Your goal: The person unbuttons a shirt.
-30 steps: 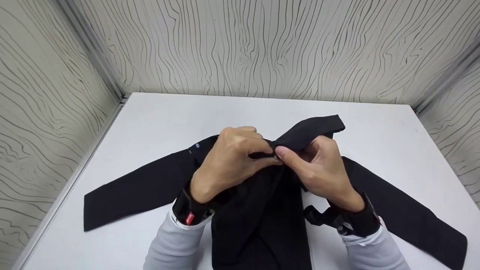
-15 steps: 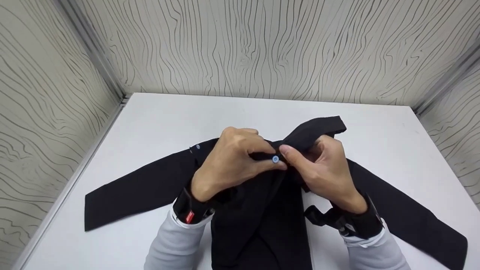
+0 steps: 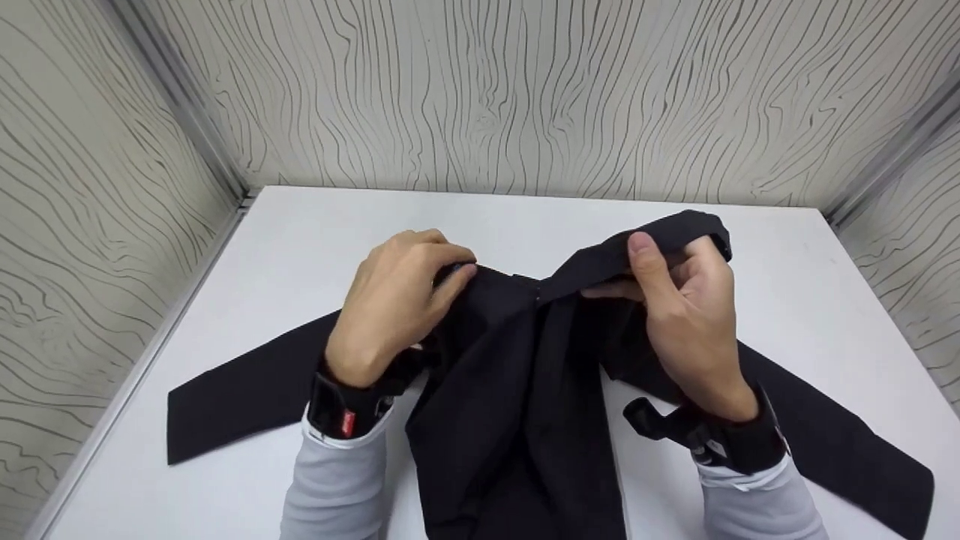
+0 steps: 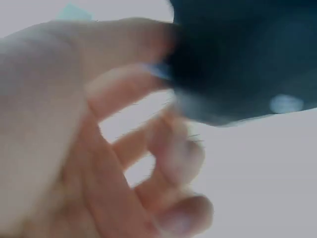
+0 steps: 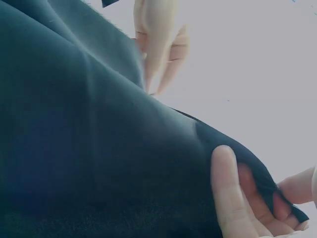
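Note:
A black long-sleeved shirt [image 3: 480,390] lies on the white table, its collar raised between my hands. My left hand [image 3: 397,304] pinches one side of the collar with thumb and index finger. In the blurred left wrist view, dark cloth [image 4: 237,59] sits at those fingertips, and a pale button [image 4: 286,104] shows on it. On the other side, my right hand [image 3: 690,315] holds the collar band [image 3: 600,262], thumb in front and fingers behind. The right wrist view shows this thumb [image 5: 228,183] on the cloth, with the left hand [image 5: 161,44] farther off.
One sleeve [image 3: 240,390] stretches out to the left and the other sleeve [image 3: 840,442] to the right. The white table [image 3: 375,217] ends at a patterned back wall [image 3: 480,97]. Black camera straps [image 3: 349,405] circle both wrists.
My hands have moved apart from the collar front, left hand leftward, right hand right and up. The light blue button seen between them half a second ago no longer shows; the collar is spread wider.

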`<action>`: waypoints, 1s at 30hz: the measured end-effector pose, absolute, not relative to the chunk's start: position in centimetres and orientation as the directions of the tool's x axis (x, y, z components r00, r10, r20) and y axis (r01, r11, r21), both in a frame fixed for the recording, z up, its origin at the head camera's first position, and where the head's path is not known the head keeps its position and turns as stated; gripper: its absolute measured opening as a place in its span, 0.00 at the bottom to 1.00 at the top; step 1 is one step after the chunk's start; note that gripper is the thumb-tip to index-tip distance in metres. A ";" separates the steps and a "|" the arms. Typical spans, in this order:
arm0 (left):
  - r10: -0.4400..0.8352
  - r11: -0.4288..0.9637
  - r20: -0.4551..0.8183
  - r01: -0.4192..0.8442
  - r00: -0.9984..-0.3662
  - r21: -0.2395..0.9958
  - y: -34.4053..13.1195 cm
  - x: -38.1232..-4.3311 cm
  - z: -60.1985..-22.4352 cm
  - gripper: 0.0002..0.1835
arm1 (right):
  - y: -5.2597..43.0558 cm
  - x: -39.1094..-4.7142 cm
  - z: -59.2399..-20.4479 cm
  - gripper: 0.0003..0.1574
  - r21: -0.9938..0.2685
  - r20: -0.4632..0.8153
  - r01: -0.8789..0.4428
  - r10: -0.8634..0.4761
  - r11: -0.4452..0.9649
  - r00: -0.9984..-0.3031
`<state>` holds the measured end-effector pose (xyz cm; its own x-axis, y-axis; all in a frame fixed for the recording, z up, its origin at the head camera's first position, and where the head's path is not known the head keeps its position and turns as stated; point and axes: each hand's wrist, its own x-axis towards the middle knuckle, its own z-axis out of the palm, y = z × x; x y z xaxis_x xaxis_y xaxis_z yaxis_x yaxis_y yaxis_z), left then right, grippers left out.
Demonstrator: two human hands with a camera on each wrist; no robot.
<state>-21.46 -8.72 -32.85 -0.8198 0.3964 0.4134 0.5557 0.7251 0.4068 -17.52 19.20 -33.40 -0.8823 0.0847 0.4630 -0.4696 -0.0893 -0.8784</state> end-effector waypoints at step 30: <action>0.496 0.333 0.705 0.861 -0.507 0.385 -5.6 -19.1 -32.6 0.10 | 19.3 -17.3 -33.8 0.17 -0.818 0.477 -0.337 -0.224 -0.466 -0.850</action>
<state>-19.12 -5.55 -32.62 -0.5070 0.4963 0.7047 0.8609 0.3329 0.3849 -17.30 19.31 -33.76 -0.8498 -0.2236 0.4773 -0.3369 -0.4659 -0.8182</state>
